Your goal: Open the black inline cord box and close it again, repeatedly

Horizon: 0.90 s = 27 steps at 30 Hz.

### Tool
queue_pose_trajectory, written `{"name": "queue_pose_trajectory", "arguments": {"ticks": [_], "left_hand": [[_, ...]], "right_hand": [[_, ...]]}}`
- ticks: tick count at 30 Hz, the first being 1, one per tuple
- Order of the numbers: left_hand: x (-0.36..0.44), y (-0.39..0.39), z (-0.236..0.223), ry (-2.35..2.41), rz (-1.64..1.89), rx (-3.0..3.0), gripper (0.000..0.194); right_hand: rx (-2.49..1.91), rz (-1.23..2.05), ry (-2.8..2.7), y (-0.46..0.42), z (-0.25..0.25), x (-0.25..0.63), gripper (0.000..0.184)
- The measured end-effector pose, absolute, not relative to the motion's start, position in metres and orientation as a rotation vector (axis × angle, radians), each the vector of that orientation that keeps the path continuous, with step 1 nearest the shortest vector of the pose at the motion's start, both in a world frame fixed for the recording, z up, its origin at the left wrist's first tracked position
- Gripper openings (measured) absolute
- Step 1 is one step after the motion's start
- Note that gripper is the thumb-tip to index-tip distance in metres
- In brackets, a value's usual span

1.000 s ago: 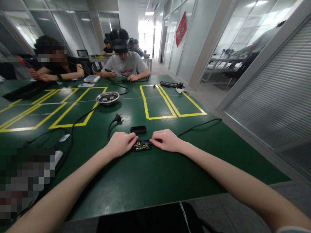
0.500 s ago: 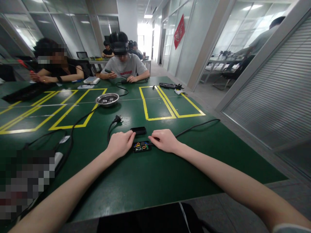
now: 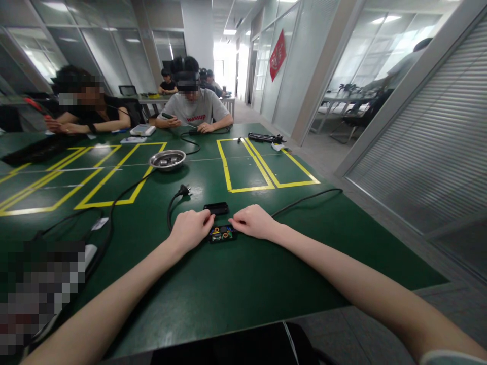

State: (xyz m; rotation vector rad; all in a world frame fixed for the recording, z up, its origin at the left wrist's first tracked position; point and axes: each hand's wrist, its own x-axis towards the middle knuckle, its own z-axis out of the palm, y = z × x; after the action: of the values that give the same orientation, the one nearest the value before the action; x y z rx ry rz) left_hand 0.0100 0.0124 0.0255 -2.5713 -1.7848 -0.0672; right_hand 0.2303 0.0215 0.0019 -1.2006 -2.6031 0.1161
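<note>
An opened black power adapter [image 3: 222,234] lies on the green table, its circuit board with copper-wound rings and blue wires facing up. My left hand [image 3: 190,228] is closed at its left end, thumb and forefinger pinched together. At the right end my right hand [image 3: 254,221] is closed too, its fingertips on the upper right corner of the casing. What exactly lies between the fingertips is partly hidden. Just beyond the adapter is its loose black cover [image 3: 216,208], hollow side up. A black mains plug [image 3: 184,190] on a curved cord rests near my left hand.
A black cable [image 3: 308,198] runs off to the right. Ahead stands a metal bowl [image 3: 167,167] with small metal parts. Yellow tape [image 3: 251,189] marks rectangles on the table. A folded black tripod [image 3: 265,137] lies at the far edge. Co-workers [image 3: 196,109] sit opposite.
My right fingertips have shifted slightly left, toward the casing's upper right corner. The left hand stays at the left end. The view has tilted a little.
</note>
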Motion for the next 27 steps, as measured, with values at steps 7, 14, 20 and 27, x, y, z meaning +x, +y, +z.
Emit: {"name": "queue_pose_trajectory", "arguments": {"ticks": [7, 14, 20, 27], "left_hand": [[0.006, 0.017, 0.024, -1.668, -0.104, -2.588, 0.044], [-0.010, 0.023, 0.022, -1.705, -0.413, -2.542, 0.036], [-0.022, 0.036, 0.014, -1.509, -0.502, -2.778, 0.037], [-0.020, 0.034, 0.014, -1.782, -1.178, -3.269, 0.030]], "right_hand": [[-1.125, 0.096, -2.570, 0.023, -0.003, 0.231, 0.043], [-1.076, 0.149, -2.247, 0.021, -0.014, 0.235, 0.013], [-1.016, 0.266, -2.246, 0.028, -0.021, 0.237, 0.043], [-0.933, 0.479, -2.230, 0.026, -0.018, 0.243, 0.043]]}}
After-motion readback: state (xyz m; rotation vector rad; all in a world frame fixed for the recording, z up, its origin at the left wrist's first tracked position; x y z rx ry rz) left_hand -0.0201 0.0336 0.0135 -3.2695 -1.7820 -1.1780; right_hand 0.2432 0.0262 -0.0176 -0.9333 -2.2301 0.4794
